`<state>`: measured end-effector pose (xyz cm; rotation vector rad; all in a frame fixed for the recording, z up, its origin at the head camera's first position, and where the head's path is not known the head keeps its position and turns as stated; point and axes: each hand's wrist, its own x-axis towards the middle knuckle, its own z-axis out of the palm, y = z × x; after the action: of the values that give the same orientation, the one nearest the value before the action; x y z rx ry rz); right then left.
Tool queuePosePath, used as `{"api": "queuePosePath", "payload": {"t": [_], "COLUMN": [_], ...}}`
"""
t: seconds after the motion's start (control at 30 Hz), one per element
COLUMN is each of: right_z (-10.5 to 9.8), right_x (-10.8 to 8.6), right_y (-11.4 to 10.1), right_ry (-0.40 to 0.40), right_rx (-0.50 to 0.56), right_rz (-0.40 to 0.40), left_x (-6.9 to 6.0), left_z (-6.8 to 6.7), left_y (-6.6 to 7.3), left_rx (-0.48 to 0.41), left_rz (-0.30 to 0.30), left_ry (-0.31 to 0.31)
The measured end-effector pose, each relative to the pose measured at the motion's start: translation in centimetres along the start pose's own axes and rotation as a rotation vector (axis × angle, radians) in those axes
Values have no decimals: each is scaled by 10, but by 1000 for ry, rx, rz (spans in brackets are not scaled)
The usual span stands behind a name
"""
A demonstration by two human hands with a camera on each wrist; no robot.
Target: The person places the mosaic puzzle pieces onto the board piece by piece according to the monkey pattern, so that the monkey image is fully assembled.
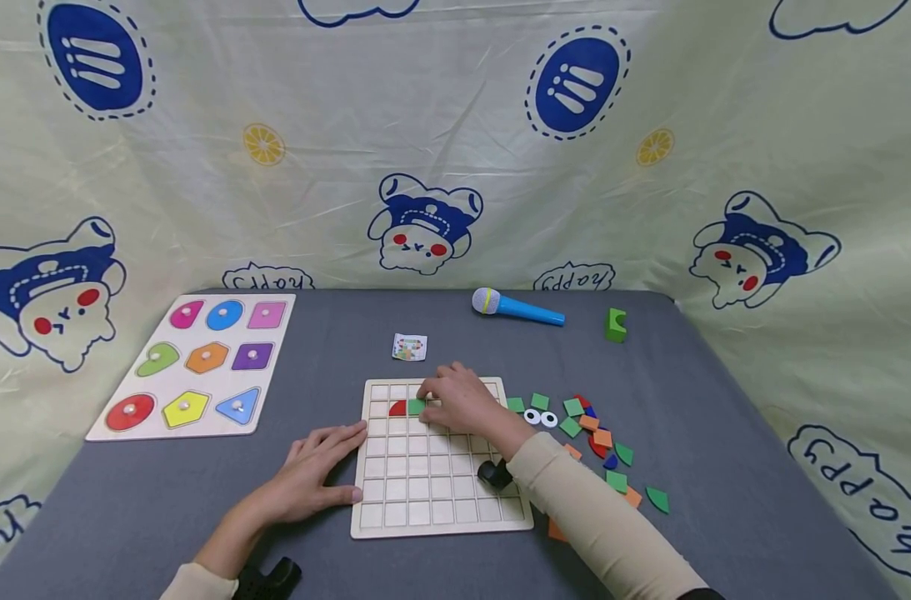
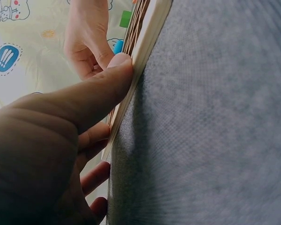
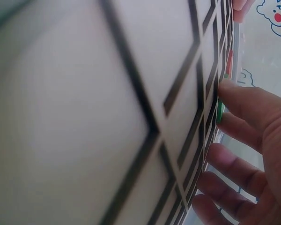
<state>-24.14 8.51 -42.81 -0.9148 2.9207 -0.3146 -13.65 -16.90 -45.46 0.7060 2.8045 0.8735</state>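
A pale wooden grid board (image 1: 407, 490) lies on the table. My left hand (image 1: 318, 468) rests against its left side, fingers fairly straight; the left wrist view shows the thumb (image 2: 117, 77) touching the board's edge (image 2: 147, 40). Over the upper part of the grid, my right hand (image 1: 466, 404) pinches a green square tile (image 1: 415, 407) between thumb and index finger. In the right wrist view, green (image 3: 220, 111) shows between those two fingertips, and the other fingers are spread apart. Just left of the green tile, a red curved piece (image 1: 398, 408) sits in the grid.
Right of the board lie scattered pieces, among them green squares (image 1: 540, 402), orange squares (image 1: 603, 438) and two eye discs (image 1: 548, 419). Behind are a small printed card (image 1: 409, 347), a toy microphone (image 1: 530, 312) and a green block (image 1: 616, 325). A shape puzzle (image 1: 222, 421) occupies the left.
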Motion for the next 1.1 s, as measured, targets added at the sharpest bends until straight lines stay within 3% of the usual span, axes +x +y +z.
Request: {"api": "queuePosePath", "payload": {"t": [0.27,0.43,0.8,1.1], "right_z": [-2,-8,-26,-32], "right_x": [-3,-15,-57,-98], "right_y": [2,9,45,79], "right_ry": [4,17,113,169], "right_rx": [20,66,145,108], "right_rz": [7,59,133,199], "left_x": [1,1,0,-1], "left_z": [0,1,0,0], "left_y": [0,1,0,-1], "left_rx": [4,6,1,-1], "left_rz": [0,7,3,15], "left_ry": [-1,-3,3,4]}}
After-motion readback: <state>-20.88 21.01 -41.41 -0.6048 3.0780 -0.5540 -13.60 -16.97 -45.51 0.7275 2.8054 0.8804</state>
